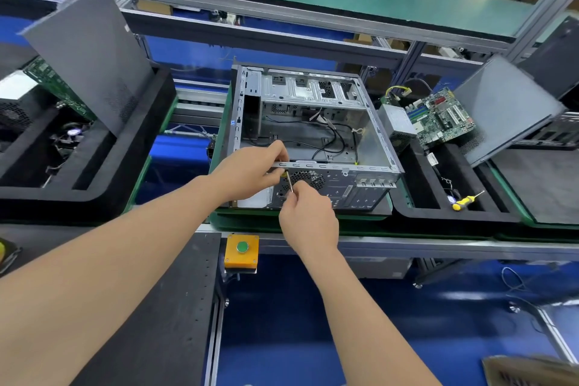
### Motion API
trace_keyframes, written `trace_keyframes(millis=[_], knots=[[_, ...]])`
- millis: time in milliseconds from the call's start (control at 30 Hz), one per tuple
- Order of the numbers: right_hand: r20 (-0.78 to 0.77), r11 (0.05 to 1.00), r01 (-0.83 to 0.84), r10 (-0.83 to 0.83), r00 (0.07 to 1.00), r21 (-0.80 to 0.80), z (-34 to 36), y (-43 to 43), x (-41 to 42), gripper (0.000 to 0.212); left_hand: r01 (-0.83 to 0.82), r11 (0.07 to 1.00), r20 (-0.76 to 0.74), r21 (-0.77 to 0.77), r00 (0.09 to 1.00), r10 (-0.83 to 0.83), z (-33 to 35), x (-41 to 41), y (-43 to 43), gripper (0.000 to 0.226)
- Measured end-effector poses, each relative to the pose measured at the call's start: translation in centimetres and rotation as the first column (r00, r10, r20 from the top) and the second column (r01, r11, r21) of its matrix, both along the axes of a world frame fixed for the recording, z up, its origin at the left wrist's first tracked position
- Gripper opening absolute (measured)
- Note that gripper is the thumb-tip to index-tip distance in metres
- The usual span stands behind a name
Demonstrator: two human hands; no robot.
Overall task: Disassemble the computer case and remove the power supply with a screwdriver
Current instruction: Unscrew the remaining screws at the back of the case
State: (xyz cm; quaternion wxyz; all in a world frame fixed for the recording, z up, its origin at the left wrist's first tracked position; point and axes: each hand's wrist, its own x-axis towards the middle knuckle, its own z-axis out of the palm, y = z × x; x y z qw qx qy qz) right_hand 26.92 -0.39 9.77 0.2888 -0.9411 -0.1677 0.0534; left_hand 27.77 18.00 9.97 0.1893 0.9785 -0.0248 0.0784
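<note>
Case (316, 89) open | left grip (250, 172) holds rim (329, 166) | right grip (308, 216) pinches screwdriver (289, 185)

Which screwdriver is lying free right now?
The yellow-handled screwdriver in the black tray right of the computer case; the other screwdriver is pinched in the right hand at the case's rear.

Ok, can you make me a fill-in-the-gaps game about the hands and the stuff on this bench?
The left hand grips the rim of the open computer ____.
The right hand holds a thin ____ to its back panel.
The button on the orange box is ____.
The spare tool in the black tray has a ____ handle.
Missing words: case, screwdriver, green, yellow.
</note>
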Motion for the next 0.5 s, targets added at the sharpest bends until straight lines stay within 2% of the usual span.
trace_keyframes(millis=[67,100,133,200,267,333,400,500], knots=[[-0.318,0.942,0.053,0.058,0.946,0.331,-0.1,-0.7,0.7,0.024,0.005,1.0,0.0,0.011,1.0,-0.005,-0.1,0.0,0.0,0.017],[-0.494,0.865,0.143,0.132,0.859,0.481,-0.1,-1.0,0.9,0.027,0.007,1.0,0.002,0.01,1.0,-0.007,-0.2,0.0,0.1,0.019],[-0.638,0.769,0.267,0.226,0.736,0.58,-0.1,-1.1,1.1,0.028,0.004,1.0,0.003,0.007,1.0,-0.004,-0.2,0.1,0.1,0.024],[-0.775,0.598,0.5,0.414,0.477,0.627,-0.1,-1.4,1.1,0.03,0.006,1.0,0.004,0.03,1.0,-0.007,-0.2,0.3,0.1,0.036],[-0.751,0.47,0.644,0.607,0.26,0.603,-0.2,-1.5,0.8,0.029,0.028,0.998,0.007,0.06,1.0,-0.028,-0.2,0.5,0.2,0.037],[-0.618,0.335,0.768,0.78,0.099,0.546,-0.3,-1.6,0.5,0.03,0.046,0.997,0.002,0.059,0.999,-0.046,-0.1,0.6,0.3,0.036],[-0.512,0.238,0.842,0.858,0.051,0.484,-0.1,-1.7,0.4,0.033,0.056,0.996,0.008,0.064,0.998,-0.057,0.0,0.6,0.3,0.034],[-0.516,0.188,0.862,0.851,0.096,0.471,0.3,-1.6,0.7,0.034,0.041,0.992,0.019,0.115,0.999,-0.044,-0.2,0.6,0.1,0.032]])
